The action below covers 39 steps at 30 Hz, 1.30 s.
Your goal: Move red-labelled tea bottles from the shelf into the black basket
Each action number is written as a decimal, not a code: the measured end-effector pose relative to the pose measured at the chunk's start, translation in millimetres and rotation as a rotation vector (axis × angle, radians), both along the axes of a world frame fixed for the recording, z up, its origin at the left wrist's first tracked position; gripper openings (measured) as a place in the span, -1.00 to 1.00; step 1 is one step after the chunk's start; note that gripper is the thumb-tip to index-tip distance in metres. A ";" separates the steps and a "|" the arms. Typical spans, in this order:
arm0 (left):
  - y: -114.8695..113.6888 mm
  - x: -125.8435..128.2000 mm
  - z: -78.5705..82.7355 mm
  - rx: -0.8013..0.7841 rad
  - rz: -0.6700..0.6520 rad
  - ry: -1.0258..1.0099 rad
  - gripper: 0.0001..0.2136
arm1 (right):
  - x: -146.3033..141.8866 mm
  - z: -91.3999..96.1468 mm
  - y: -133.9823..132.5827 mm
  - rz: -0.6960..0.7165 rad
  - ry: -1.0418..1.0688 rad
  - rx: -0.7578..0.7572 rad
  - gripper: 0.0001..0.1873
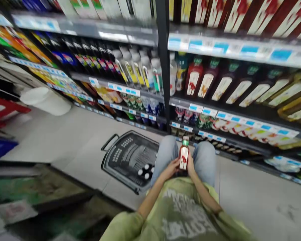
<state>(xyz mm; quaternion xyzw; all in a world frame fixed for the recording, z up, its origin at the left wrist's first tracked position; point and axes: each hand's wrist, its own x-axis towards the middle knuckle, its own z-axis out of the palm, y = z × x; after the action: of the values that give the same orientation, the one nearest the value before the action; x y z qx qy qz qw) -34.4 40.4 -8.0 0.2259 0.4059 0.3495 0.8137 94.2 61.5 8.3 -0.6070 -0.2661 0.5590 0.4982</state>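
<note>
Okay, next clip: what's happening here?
A person, knees bent in a shop aisle, holds a bottle with a green neck and a red-and-white label in both hands, the left hand on one side and the right hand on the other. It is between the knees, its label towards the camera. On the floor to the person's left is a dark basket with several white-capped items inside. Stocked drink shelves are in front.

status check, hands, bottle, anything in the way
Left hand and right hand both on red-drink bottle. Bottle's label facing camera. Black shopping basket off to the left; nothing visibly blocking either hand.
</note>
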 end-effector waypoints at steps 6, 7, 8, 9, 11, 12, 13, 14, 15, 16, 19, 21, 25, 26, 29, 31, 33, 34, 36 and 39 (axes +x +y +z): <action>6.6 4.1 -20.9 -0.019 -0.039 -0.041 -0.20 | 18.0 -54.7 -1.5 -0.058 0.031 -0.119 -0.09; 6.4 3.7 -21.7 -0.018 -0.042 -0.044 -0.20 | 19.1 -56.6 -1.0 -0.058 0.033 -0.102 -0.11; 6.0 3.4 -22.4 -0.018 -0.045 -0.049 -0.21 | 19.9 -57.6 -0.8 -0.056 0.031 -0.085 -0.12; 5.6 3.1 -23.2 -0.020 -0.046 -0.054 -0.23 | 20.3 -58.3 -1.0 -0.052 0.024 -0.072 -0.13; 5.0 2.9 -24.8 -0.027 -0.045 -0.059 -0.25 | 20.8 -59.3 -1.6 -0.040 -0.004 -0.072 -0.12; 5.0 3.0 -25.6 -0.030 -0.044 -0.058 -0.26 | 20.9 -59.6 -1.7 -0.033 -0.016 -0.080 -0.11; 5.1 3.3 -26.3 -0.032 -0.042 -0.056 -0.26 | 20.9 -59.6 -1.6 -0.028 -0.026 -0.088 -0.10; 5.2 3.6 -26.9 -0.032 -0.040 -0.052 -0.26 | 20.9 -59.3 -1.4 -0.025 -0.031 -0.095 -0.09; 5.4 4.0 -27.2 -0.032 -0.038 -0.048 -0.25 | 20.8 -58.5 -1.1 -0.021 -0.033 -0.097 -0.07; 5.5 4.4 -27.3 -0.032 -0.037 -0.043 -0.24 | 20.6 -57.4 -0.7 -0.019 -0.032 -0.095 -0.06; 5.9 5.2 -26.3 -0.029 -0.040 -0.037 -0.20 | 19.9 -52.8 0.0 -0.018 -0.031 -0.094 -0.05; 6.0 5.3 -25.3 -0.028 -0.044 -0.039 -0.18 | 19.5 -50.0 -0.1 -0.019 -0.028 -0.096 -0.06; 6.0 5.0 -23.9 -0.029 -0.042 -0.041 -0.23 | 19.1 -46.7 -0.7 -0.032 -0.039 -0.075 -0.10; 5.9 4.9 -23.8 -0.027 -0.041 -0.041 -0.25 | 19.1 -46.3 -0.9 -0.034 -0.043 -0.067 -0.12; 5.7 4.9 -23.8 -0.020 -0.042 -0.043 -0.25 | 19.4 -46.1 -1.1 -0.030 -0.042 -0.054 -0.12; 5.6 5.1 -24.3 -0.017 -0.036 -0.045 -0.23 | 19.8 -47.0 -1.2 -0.028 -0.039 -0.051 -0.12; 5.6 5.5 -25.2 -0.016 -0.030 -0.049 -0.22 | 20.2 -48.7 -1.4 -0.026 -0.040 -0.047 -0.12; 5.5 5.6 -25.7 -0.016 -0.028 -0.051 -0.22 | 20.4 -49.7 -1.5 -0.025 -0.042 -0.045 -0.12; 5.4 5.6 -26.9 -0.016 -0.026 -0.052 -0.24 | 21.0 -51.7 -1.8 -0.024 -0.048 -0.039 -0.11; 5.3 5.2 -28.4 -0.015 -0.024 -0.050 -0.28 | 21.5 -53.5 -1.9 -0.017 -0.057 -0.031 -0.11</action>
<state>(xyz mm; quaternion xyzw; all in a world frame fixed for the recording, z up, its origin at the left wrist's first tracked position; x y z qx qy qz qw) -29.2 45.7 -36.4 0.2159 0.3852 0.3423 0.8294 115.7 59.6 -45.2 -0.6328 -0.2664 0.5412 0.4855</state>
